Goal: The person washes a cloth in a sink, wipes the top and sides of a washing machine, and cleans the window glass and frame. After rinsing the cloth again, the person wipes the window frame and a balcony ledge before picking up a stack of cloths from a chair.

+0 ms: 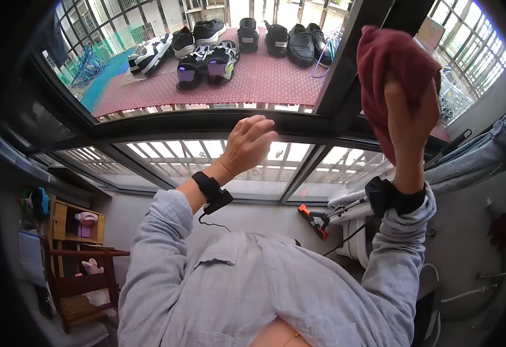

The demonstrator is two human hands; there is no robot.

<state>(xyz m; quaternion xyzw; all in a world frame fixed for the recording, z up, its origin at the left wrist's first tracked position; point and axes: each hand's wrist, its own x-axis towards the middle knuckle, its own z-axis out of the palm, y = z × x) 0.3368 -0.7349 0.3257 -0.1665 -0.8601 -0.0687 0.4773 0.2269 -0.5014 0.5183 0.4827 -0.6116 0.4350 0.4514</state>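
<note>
My right hand (410,110) is closed on a dark red cloth (380,69), raised against the window at the upper right, beside the dark vertical frame (345,63). The cloth hangs down past the left side of my wrist. My left hand (249,143) is in front of the dark horizontal window rail (189,122), its fingers bent and together. I can make out nothing in it, and its palm side is hidden. Both wrists wear black bands with small devices.
Beyond the glass, several shoes (248,36) stand on a red mat (264,81) behind metal bars. An orange and black tool (313,221) lies on the floor below. A wooden chair (82,283) and small cabinet (62,222) stand left; grey curtain fabric (472,165) hangs right.
</note>
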